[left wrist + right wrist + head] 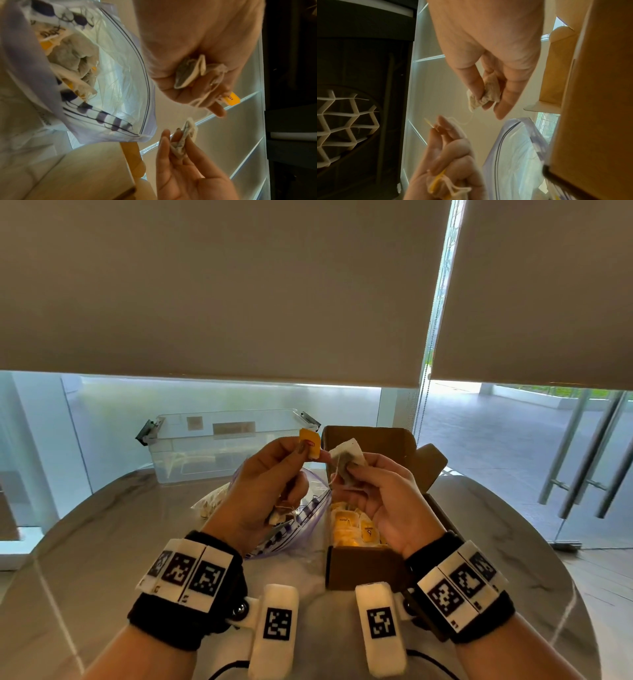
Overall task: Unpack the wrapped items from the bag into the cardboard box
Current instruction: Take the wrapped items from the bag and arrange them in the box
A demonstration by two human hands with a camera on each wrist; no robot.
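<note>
A crumpled white paper tea bag [346, 455] is pinched in the right hand [387, 498] above the open brown cardboard box [363, 566]. The left hand [263, 491] pinches its small yellow paper tag [310, 443], with another tea bag bunched in its palm. Both hover over the clear zip-top plastic bag [301, 522] on the marble bench [102, 542].

Head cam looks forward and down over my wrists at the table [102, 542]. Both wrist cams sit close, apparently aimed upward past the fingers. All three share the zip bag [120, 81] and both hands, left hand [263, 487] and right hand [383, 494].
</note>
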